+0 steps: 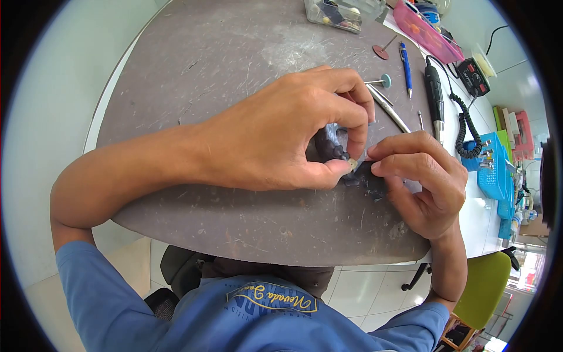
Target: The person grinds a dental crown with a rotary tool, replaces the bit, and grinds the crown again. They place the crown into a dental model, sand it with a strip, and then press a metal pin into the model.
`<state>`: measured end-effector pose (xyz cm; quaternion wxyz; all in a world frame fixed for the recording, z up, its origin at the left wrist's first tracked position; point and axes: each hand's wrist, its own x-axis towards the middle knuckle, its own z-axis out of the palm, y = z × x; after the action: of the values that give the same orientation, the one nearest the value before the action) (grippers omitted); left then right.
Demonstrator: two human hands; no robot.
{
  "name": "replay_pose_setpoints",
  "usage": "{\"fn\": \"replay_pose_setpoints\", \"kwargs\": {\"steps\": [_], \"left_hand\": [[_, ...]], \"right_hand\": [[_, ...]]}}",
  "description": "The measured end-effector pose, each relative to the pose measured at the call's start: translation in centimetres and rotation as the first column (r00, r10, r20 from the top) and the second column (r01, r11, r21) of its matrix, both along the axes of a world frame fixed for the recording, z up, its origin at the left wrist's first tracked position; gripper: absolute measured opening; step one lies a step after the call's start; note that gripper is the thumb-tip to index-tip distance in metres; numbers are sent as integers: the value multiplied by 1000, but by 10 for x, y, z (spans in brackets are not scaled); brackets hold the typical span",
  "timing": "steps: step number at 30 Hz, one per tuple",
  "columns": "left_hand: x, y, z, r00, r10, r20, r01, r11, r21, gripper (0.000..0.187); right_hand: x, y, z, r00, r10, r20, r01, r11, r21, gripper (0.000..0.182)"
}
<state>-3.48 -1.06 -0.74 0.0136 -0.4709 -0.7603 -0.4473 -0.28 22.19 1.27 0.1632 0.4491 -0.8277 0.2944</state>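
My left hand point(287, 132) reaches across the tabletop, with thumb and index finger pinched on a small pale yellowish piece point(352, 163) that looks like a tooth crown. Beneath and behind those fingers lies a dark grey, shiny dental model point(330, 138), partly covered by the hand. My right hand point(423, 179) is just to the right, its thumb and fingertips drawn together close to the pale piece. What they hold, if anything, is too small to make out. Dark scraps point(375, 190) lie on the table below the fingertips.
Beyond my hands are a metal hand tool point(389, 110), a teal disc bit point(385, 80), a reddish disc bit point(380, 52) and a blue pen point(406, 69). A rotary handpiece point(434, 97) with coiled cord lies right. A clear box point(334, 16) and pink basket point(425, 32) stand behind.
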Motion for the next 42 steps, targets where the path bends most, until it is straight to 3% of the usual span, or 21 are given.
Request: {"fn": "replay_pose_setpoints", "kwargs": {"steps": [18, 23, 30, 33, 37, 42], "left_hand": [[0, -1, 0, 999, 1, 39, -1, 1000, -3, 16], [1, 0, 0, 999, 6, -47, -6, 1000, 3, 18], [0, 1, -3, 1000, 3, 28, -4, 999, 50, 14], [0, 3, -4, 1000, -2, -30, 5, 997, 80, 14], [-1, 0, -2, 1000, -13, 8, 13, 1000, 2, 14], [-5, -1, -6, 998, -7, -70, 8, 1000, 14, 15]], "right_hand": [[-2, -2, 0, 999, -3, 51, 1, 999, 32, 26], [1, -5, -2, 993, -45, 109, 50, 998, -45, 32], [3, -2, 1, 998, -63, 14, 61, 995, 79, 34], [1, -2, -4, 998, -49, -40, 53, 994, 98, 35], [2, -4, -4, 992, -35, -125, 48, 993, 105, 36], [3, 0, 4, 999, -11, -49, 21, 978, 209, 39]]}}
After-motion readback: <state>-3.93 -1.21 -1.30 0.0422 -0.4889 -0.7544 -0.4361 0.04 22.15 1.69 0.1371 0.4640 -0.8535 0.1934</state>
